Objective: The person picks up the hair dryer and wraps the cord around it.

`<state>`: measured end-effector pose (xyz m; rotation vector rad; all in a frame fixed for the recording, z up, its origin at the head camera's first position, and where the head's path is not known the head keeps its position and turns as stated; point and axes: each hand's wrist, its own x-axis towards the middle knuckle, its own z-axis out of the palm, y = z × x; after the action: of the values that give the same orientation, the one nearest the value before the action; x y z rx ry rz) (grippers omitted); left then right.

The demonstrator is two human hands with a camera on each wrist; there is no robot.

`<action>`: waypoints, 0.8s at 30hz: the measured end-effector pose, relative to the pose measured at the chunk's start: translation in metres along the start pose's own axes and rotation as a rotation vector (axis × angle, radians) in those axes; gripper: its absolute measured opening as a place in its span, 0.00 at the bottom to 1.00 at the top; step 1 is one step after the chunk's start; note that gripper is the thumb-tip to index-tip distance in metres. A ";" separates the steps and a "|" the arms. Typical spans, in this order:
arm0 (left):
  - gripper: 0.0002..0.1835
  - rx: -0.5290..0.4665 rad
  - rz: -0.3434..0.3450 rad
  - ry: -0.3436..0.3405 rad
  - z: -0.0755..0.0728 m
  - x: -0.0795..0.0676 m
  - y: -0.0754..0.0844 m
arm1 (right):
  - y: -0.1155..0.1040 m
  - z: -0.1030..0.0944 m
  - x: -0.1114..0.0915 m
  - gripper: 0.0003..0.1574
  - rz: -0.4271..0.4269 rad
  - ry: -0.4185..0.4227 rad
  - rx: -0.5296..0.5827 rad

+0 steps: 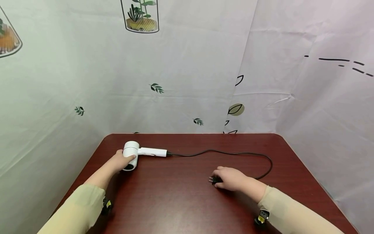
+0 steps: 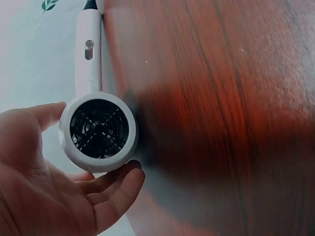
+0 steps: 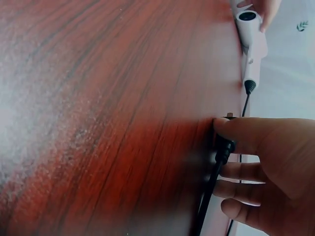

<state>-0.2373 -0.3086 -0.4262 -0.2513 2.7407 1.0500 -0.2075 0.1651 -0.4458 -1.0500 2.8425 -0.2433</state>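
A white hair dryer (image 1: pixel 152 151) lies at the far left of the table, its handle pointing right. My left hand (image 1: pixel 118 161) grips its barrel, thumb on one side and fingers round the other. In the left wrist view the round end with a black grille (image 2: pixel 99 129) faces the camera, and a small switch (image 2: pixel 89 50) shows on the handle. Toward the right, my right hand (image 1: pixel 230 178) pinches the black plug (image 1: pixel 216 180) between thumb and fingers, its metal prongs pointing left. The right wrist view shows the plug's cord sleeve (image 3: pixel 225 150) below the thumb.
The thin black cord (image 1: pixel 210 150) runs from the handle across the back of the reddish-brown table (image 1: pixel 175 195), then loops round at the right to the plug. A pale printed cloth (image 1: pixel 187 65) hangs behind the table and along its sides.
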 end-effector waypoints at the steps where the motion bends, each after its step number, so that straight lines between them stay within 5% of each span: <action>1: 0.47 -0.008 -0.005 0.004 0.001 0.000 0.000 | 0.000 0.000 0.000 0.17 0.001 -0.002 -0.002; 24: 0.52 -0.009 -0.057 0.010 0.000 0.005 0.004 | -0.011 -0.003 0.004 0.09 0.013 -0.002 0.019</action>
<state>-0.2435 -0.3058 -0.4249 -0.3347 2.7216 1.0495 -0.2040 0.1545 -0.4406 -1.0270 2.8387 -0.2668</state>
